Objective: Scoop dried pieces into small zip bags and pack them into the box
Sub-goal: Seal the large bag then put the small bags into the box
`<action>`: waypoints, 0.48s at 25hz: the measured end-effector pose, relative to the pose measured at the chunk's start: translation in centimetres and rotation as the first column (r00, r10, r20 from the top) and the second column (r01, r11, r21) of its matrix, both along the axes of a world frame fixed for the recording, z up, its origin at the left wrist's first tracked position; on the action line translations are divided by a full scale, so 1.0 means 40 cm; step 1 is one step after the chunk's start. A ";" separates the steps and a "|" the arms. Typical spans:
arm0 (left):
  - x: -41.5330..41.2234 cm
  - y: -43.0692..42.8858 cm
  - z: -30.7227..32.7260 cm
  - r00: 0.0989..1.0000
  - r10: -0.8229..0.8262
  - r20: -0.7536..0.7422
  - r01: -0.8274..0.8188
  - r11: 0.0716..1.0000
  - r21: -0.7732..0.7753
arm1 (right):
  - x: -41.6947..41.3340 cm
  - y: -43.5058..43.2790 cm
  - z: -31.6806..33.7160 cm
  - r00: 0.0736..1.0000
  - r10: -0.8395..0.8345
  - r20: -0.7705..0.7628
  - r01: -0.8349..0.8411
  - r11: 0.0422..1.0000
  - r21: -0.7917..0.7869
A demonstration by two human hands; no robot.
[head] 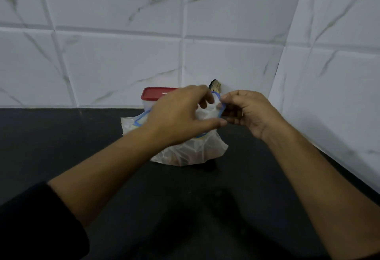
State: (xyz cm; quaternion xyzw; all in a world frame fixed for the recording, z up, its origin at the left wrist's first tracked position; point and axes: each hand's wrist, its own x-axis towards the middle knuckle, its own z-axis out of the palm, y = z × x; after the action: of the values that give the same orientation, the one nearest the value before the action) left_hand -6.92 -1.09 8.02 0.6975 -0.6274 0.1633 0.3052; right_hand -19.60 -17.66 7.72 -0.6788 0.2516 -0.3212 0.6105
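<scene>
Both my hands meet above the black counter, each pinching a small clear zip bag with a blue seal strip. My left hand grips its left side, fingers curled over the top. My right hand pinches the blue edge at its right. Beneath them lies a larger crumpled clear plastic bag with brownish pieces faintly showing inside. Behind my left hand stands a clear box with a red lid, shut and partly hidden.
A white marble-pattern tiled wall runs along the back, and another wall closes the right side. A small dark and tan object sits against the back wall behind my hands. Black sleeve at lower left.
</scene>
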 end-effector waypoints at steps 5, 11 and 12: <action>-0.019 -0.082 -0.005 0.986 0.163 0.019 -0.163 0.987 -0.016 | -0.016 0.003 -0.026 0.993 0.083 0.085 -0.088 0.995 0.052; 0.032 -0.102 0.017 0.929 0.107 -0.354 -0.119 0.993 -0.012 | -0.076 -0.001 -0.162 0.957 0.005 -0.291 -0.099 0.946 -0.308; 0.036 -0.105 0.020 0.904 0.088 -0.418 -0.109 0.994 -0.026 | -0.078 -0.003 -0.183 0.951 -0.001 -0.310 -0.097 0.948 -0.302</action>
State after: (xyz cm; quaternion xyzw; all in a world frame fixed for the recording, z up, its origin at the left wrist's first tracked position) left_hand -5.49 -5.29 8.82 0.7394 -0.5077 0.0414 0.4403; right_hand -22.73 -17.78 0.41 -0.8145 0.2723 -0.2329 0.4563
